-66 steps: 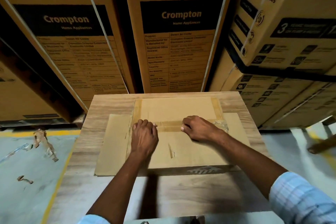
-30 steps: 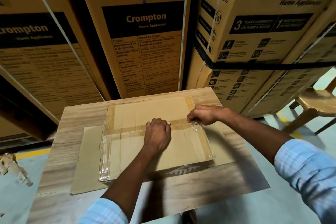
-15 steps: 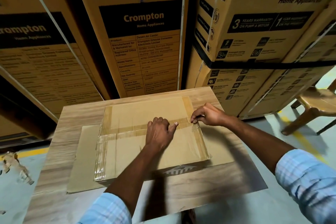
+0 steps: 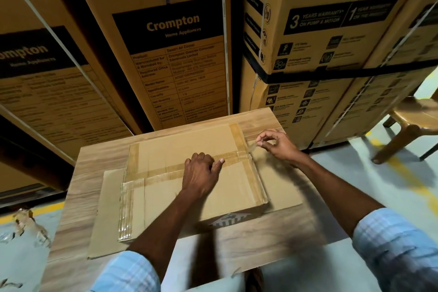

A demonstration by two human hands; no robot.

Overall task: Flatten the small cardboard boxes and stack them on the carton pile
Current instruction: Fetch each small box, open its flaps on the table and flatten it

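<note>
A small taped cardboard box lies on a flat cardboard sheet on a wooden table. Brown tape runs across its top seam and along both side edges. My left hand presses flat on the middle of the box top, thumb stretched along the seam tape. My right hand hovers just past the box's right far corner, fingers pinched on a strip of clear tape that lifts off the box edge.
Tall printed appliance cartons stand right behind the table, with strapped ones at the right. A wooden stool stands on the floor at the right. Torn tape scraps lie on the floor at the left.
My right hand has pulled up and to the right, off the box top, drawing the pinched tape away from the seam's right end. My left hand stays pressed on the box.
</note>
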